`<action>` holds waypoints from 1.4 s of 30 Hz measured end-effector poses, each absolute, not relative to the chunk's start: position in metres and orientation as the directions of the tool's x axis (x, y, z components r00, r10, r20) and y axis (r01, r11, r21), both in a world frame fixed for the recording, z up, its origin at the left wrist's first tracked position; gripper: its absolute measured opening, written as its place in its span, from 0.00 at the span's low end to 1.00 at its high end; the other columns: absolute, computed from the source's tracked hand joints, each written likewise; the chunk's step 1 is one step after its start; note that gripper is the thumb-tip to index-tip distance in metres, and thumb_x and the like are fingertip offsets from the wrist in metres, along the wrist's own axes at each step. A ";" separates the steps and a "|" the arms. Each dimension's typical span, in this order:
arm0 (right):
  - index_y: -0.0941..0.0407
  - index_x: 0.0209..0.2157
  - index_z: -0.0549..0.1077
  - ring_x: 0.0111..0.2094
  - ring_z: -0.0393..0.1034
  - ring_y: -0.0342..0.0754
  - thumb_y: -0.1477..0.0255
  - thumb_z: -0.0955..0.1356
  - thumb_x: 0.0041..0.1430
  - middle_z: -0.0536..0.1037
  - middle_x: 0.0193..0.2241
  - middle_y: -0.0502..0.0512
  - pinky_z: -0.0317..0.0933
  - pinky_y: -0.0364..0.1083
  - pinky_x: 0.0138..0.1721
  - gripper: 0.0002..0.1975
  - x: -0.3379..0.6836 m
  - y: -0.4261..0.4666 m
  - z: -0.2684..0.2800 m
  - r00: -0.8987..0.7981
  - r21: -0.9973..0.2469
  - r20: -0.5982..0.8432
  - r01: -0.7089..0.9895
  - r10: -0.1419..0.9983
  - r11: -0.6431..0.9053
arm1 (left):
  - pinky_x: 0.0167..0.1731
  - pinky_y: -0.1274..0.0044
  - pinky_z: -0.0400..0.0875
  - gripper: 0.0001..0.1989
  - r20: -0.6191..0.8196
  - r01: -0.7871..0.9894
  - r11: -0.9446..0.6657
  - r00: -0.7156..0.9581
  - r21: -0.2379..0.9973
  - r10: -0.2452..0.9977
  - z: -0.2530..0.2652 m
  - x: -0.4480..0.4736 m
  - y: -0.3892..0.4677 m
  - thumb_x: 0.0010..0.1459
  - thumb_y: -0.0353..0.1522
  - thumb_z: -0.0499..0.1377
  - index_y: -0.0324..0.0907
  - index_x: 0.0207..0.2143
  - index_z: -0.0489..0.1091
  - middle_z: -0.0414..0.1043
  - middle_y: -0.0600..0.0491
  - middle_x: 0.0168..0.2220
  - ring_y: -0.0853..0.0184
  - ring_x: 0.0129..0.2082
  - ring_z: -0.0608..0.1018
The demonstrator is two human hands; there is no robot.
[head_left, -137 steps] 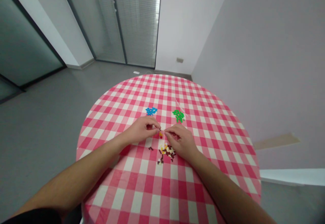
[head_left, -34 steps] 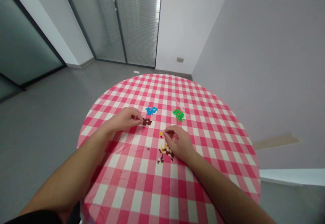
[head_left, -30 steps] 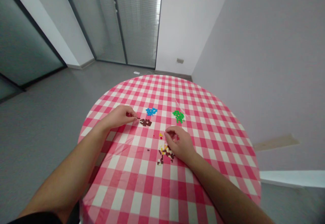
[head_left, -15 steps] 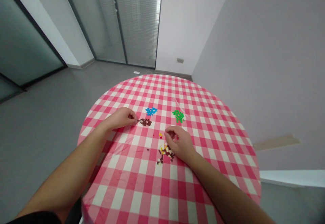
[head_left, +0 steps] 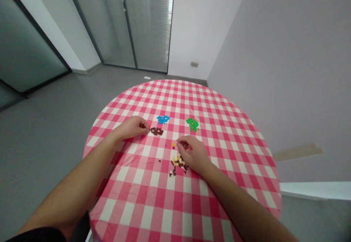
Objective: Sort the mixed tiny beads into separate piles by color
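My left hand (head_left: 134, 127) rests at the left edge of a pile of small brown pieces (head_left: 157, 131). Its thumb and forefinger are pinched together on a small brown piece at the pile's edge. My right hand (head_left: 193, 152) hovers low beside the mixed pile of brown, white and yellow pieces (head_left: 179, 162) and partly covers it. Its fingers are curled, thumb and forefinger close together; whatever is between them is too small to make out. Just left of those fingertips lie a few yellow pieces (head_left: 173, 144) and a red piece (head_left: 173, 148).
A blue pile (head_left: 163, 119) lies beyond the brown one, and a green pile (head_left: 192, 124) sits farther right. One dark piece (head_left: 159, 161) lies apart. The round table wears a red-and-white checked cloth (head_left: 153, 201). Walls and glass partitions (head_left: 148, 22) stand beyond.
The view has shifted very slightly. Both hands keep nearly the same place and pose, and the piles look unchanged.
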State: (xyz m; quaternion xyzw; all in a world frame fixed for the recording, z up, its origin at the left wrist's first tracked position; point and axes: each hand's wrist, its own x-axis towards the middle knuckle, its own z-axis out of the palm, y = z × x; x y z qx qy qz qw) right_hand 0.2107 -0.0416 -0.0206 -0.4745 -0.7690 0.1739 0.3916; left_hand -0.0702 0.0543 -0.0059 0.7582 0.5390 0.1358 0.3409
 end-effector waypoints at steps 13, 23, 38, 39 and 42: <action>0.54 0.35 0.75 0.30 0.73 0.48 0.73 0.67 0.61 0.79 0.30 0.55 0.66 0.47 0.33 0.04 0.211 -0.041 -0.020 -0.249 -0.631 0.440 0.597 0.863 0.494 | 0.36 0.76 0.70 0.06 -0.104 0.463 -0.323 0.687 0.825 0.719 0.004 -0.044 0.032 0.54 0.34 0.62 0.42 0.33 0.76 0.77 0.51 0.36 0.65 0.35 0.77; 0.54 0.36 0.75 0.30 0.73 0.49 0.73 0.66 0.61 0.79 0.29 0.55 0.67 0.47 0.34 0.05 0.211 -0.041 -0.020 -0.253 -0.618 0.450 0.604 0.856 0.504 | 0.34 0.76 0.67 0.05 -0.119 0.357 -0.566 0.903 0.743 0.413 0.005 -0.012 0.007 0.49 0.23 0.65 0.41 0.26 0.75 0.74 0.53 0.30 0.67 0.31 0.75; 0.53 0.36 0.75 0.32 0.73 0.49 0.73 0.66 0.61 0.80 0.30 0.55 0.67 0.48 0.35 0.05 0.210 -0.041 -0.020 -0.249 -0.601 0.473 0.610 0.845 0.517 | 0.32 0.77 0.68 0.08 -0.043 0.286 -0.252 0.736 0.924 0.676 0.006 -0.005 0.008 0.58 0.34 0.61 0.39 0.31 0.75 0.76 0.52 0.29 0.68 0.29 0.75; 0.53 0.36 0.75 0.32 0.73 0.49 0.73 0.66 0.61 0.80 0.30 0.54 0.67 0.48 0.35 0.05 0.210 -0.041 -0.020 -0.249 -0.600 0.477 0.609 0.843 0.519 | 0.32 0.76 0.69 0.08 -0.029 0.249 -0.216 0.716 0.944 0.697 0.004 -0.004 0.008 0.58 0.35 0.61 0.39 0.32 0.75 0.76 0.51 0.29 0.68 0.29 0.75; 0.53 0.35 0.75 0.30 0.72 0.49 0.72 0.67 0.62 0.79 0.28 0.54 0.66 0.47 0.34 0.04 0.210 -0.041 -0.018 -0.252 -0.589 0.498 0.604 0.830 0.537 | 0.38 0.74 0.71 0.09 -0.006 0.151 -0.130 0.673 0.980 0.740 -0.002 0.001 0.008 0.60 0.36 0.60 0.40 0.37 0.77 0.79 0.49 0.35 0.66 0.35 0.78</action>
